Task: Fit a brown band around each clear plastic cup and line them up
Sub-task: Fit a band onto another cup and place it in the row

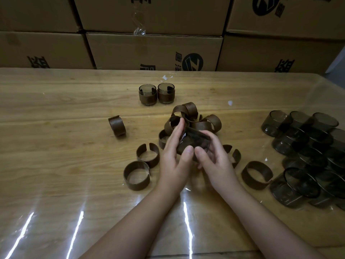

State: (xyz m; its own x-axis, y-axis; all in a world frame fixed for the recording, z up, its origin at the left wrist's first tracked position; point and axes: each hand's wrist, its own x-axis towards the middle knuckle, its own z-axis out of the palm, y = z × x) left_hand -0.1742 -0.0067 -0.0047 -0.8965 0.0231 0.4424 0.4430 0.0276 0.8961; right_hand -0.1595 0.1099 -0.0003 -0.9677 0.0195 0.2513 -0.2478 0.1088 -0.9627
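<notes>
Both hands meet over the middle of the wooden counter [56, 146] and grip one tilted held cup [196, 140] between them. The left hand [174, 154] has its fingers [178, 128] laid along the cup's far left side with the thumb pressed on the near side. The right hand [214, 159] curls round the right side. A brown band seems to wrap the cup's near end, but the thumbs hide most of it.

Just behind lies a pile of brown bands [194, 118], partly covered by the hands. Two banded cups [147, 94] stand side by side at the far middle, touching. Loose bands [137, 175] lie near left. A heap of bare cups [308, 146] on the right is cut off by the edge. Cardboard boxes [155, 51] rise behind the counter.
</notes>
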